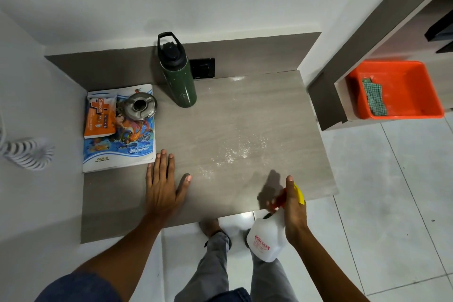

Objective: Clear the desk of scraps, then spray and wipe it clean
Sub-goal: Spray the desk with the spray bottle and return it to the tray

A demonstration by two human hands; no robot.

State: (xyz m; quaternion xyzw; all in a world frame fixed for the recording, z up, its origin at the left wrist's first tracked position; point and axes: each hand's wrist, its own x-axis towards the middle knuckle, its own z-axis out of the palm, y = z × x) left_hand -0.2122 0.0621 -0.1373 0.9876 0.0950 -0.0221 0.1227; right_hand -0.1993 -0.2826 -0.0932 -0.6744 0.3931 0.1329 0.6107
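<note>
While R hand (295,213) grips spray bottle (267,240) | nozzle fwd over desk (245,110)

One spray bottle (267,240), one water bottle (177,73), one notebook (120,144), one wipes packet (100,116), one orange tub (402,91).

The grey wood-grain counter (245,110) lay speckled with a patch of fine white droplets across its middle and right. I held the white spray bottle (267,240), red trigger and yellow nozzle, tilted over the counter's near edge. A green checked cloth (373,98) lay in an orange tub (416,86) off to the right.
</note>
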